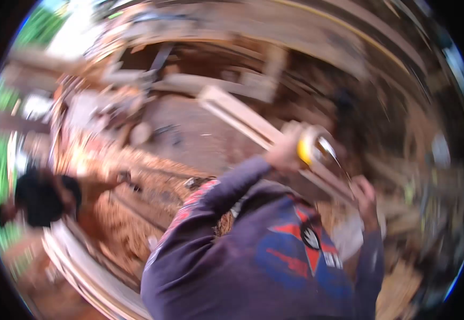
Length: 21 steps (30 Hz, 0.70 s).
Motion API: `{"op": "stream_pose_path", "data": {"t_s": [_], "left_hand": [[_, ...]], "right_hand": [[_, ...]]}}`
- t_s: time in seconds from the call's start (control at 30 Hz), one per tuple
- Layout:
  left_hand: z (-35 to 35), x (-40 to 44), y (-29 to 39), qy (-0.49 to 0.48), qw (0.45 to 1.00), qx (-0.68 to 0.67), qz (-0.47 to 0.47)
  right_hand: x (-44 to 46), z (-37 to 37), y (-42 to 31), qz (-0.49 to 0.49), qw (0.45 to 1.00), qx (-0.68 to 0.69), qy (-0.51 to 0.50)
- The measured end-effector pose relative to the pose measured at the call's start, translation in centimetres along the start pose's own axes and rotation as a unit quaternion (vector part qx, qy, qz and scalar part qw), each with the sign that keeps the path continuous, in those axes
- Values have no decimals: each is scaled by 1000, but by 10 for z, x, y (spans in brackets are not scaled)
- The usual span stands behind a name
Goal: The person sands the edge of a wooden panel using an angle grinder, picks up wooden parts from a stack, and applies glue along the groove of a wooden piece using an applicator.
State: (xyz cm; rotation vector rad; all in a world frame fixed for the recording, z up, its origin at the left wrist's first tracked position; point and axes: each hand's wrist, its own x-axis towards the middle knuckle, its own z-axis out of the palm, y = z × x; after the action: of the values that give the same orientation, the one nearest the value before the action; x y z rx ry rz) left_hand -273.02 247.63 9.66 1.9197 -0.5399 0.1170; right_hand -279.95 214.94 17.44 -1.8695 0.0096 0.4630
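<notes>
Pale wood makes up the long strip [240, 118] that slants from the upper middle of the frame down toward the right of centre, with a dark line along its length. Near the middle, the left hand [282, 151] has its fingers closed about the strip. Right at that hand is a round yellow-and-white piece [306, 149], too blurred to name, with a shiny patch on its right and a thin shiny line running down toward the right hand [365, 195]. Those right fingers are bent near the lower right end of the strip; whether they grip the strip or the thin line, I cannot tell.

Purple cloth, the wearer's shirt [242, 266], printed in red and blue, fills the lower middle. Orange-brown shavings [128, 224] cover the ground at the left of centre. At the left edge another person [48, 196], in a dark top, stretches an arm toward a small dark object [134, 187], blurred. Long boards [90, 266] lie at the lower left, and a wooden frame [205, 82] shows at upper centre.
</notes>
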Motion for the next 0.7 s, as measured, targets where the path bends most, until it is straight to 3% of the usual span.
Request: {"op": "stream_pose_path", "data": {"t_s": [0.03, 0.07, 0.13, 0.4, 0.47, 0.53, 0.63, 0.7], "left_hand": [[4, 4, 5, -3, 998, 6, 62], [4, 6, 14, -12, 997, 18, 73], [27, -3, 18, -25, 999, -22, -37], [50, -10, -17, -118, 992, 2, -39], [56, -12, -36, -117, 991, -62, -28], [52, -11, -32, -62, 968, -236, -61], [33, -9, -51, 7, 986, -145, -85], [25, -8, -81, 60, 989, -101, -87]], "right_hand": [[-8, 1, 8, -63, 998, -3, 28], [-23, -1, 5, 36, 998, 47, 37], [-39, -2, 17, 36, 994, 86, 62], [-77, -2, 40, 81, 979, 115, 146], [-97, -13, 54, 72, 979, 112, 152], [-124, -28, 60, 98, 974, 95, 184], [-170, -57, 89, 144, 938, -184, 255], [-196, -78, 108, 153, 916, -259, 265]]}}
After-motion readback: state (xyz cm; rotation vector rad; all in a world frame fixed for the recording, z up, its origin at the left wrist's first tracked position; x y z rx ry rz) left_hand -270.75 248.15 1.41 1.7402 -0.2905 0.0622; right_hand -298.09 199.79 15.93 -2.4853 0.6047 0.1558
